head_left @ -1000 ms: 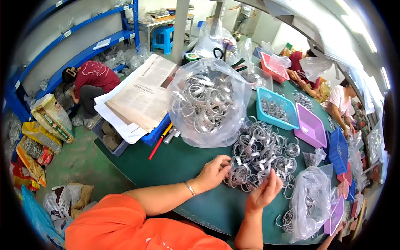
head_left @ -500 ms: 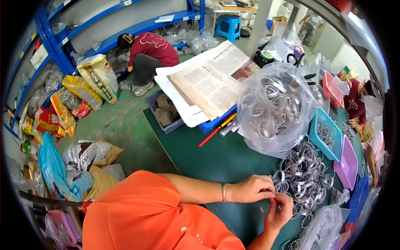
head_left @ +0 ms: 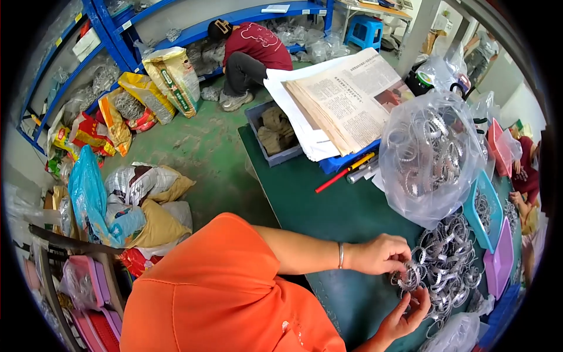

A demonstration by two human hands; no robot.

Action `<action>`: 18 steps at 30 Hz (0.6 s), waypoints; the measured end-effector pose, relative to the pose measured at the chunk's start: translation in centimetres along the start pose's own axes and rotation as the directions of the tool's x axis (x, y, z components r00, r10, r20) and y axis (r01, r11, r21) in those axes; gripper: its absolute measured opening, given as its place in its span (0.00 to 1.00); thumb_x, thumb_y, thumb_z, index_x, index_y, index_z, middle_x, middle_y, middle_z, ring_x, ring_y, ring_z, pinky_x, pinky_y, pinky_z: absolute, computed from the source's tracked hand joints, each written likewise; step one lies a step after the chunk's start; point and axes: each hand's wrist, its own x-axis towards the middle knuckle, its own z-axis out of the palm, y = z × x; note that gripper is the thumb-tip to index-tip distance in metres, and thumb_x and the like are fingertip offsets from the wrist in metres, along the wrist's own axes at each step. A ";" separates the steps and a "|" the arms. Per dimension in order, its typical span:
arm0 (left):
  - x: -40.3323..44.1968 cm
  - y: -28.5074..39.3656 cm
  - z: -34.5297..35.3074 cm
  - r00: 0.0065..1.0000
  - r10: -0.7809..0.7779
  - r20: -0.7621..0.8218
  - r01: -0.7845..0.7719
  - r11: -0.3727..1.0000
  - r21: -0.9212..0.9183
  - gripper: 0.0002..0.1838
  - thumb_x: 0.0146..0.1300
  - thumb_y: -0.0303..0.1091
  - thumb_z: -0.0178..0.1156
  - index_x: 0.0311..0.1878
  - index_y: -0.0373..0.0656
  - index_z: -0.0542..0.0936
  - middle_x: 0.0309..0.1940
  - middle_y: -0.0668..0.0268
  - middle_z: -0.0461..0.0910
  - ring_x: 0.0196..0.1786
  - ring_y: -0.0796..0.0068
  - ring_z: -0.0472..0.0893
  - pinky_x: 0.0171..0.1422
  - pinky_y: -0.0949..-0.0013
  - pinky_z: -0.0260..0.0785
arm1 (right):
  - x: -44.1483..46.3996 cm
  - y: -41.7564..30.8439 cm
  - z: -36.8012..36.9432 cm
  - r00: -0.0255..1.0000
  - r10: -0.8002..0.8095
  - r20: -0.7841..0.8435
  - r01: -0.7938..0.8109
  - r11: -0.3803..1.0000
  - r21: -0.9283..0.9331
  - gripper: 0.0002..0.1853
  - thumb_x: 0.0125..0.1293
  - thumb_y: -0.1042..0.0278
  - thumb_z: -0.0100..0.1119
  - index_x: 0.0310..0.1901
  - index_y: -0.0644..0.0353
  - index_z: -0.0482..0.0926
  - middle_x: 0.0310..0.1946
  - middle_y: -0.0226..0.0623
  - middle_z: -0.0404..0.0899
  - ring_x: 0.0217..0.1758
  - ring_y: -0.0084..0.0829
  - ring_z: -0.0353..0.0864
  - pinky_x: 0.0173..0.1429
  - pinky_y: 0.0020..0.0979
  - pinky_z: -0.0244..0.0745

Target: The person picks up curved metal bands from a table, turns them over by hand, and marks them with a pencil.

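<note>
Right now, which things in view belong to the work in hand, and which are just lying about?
Likely in the work:
metal rings, at left hand and right hand
clear bag of similar rings

Seemingly lying about:
newspaper
red pen
blue stool

Left hand point(head_left: 382, 254) curled, grip hard to tell; right hand point(head_left: 406, 318) half-open, loosely cupped.

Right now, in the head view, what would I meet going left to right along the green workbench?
Grey bin, red pen, your left hand, heap of metal rings, purple tray.
</note>
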 end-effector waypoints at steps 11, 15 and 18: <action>0.2 0.2 -0.5 0.981 -0.173 0.092 0.181 0.980 -0.084 0.13 0.55 0.20 0.60 0.44 0.39 0.78 0.30 0.64 0.75 0.24 0.80 0.78 0.25 0.76 0.71 | -0.5 0.3 1.0 0.998 0.049 0.037 -0.051 0.998 0.046 0.14 0.63 0.76 0.54 0.50 0.69 0.72 0.38 0.36 0.75 0.30 0.19 0.72 0.28 0.16 0.65; 0.4 -0.1 0.1 0.985 -0.143 0.095 0.143 0.990 -0.002 0.09 0.56 0.24 0.60 0.42 0.38 0.79 0.29 0.64 0.76 0.23 0.79 0.78 0.26 0.75 0.70 | -0.5 0.6 1.1 0.997 -0.073 0.040 0.074 0.997 -0.020 0.14 0.64 0.76 0.52 0.51 0.69 0.71 0.37 0.35 0.75 0.31 0.18 0.72 0.27 0.16 0.65; 0.4 0.6 -0.1 0.973 -0.216 0.085 0.218 0.976 -0.016 0.07 0.58 0.29 0.60 0.38 0.37 0.80 0.27 0.63 0.77 0.25 0.78 0.78 0.27 0.75 0.70 | -0.6 1.2 1.4 0.999 -0.047 0.001 0.047 0.999 -0.018 0.15 0.66 0.76 0.50 0.53 0.68 0.70 0.41 0.36 0.76 0.33 0.18 0.73 0.29 0.15 0.65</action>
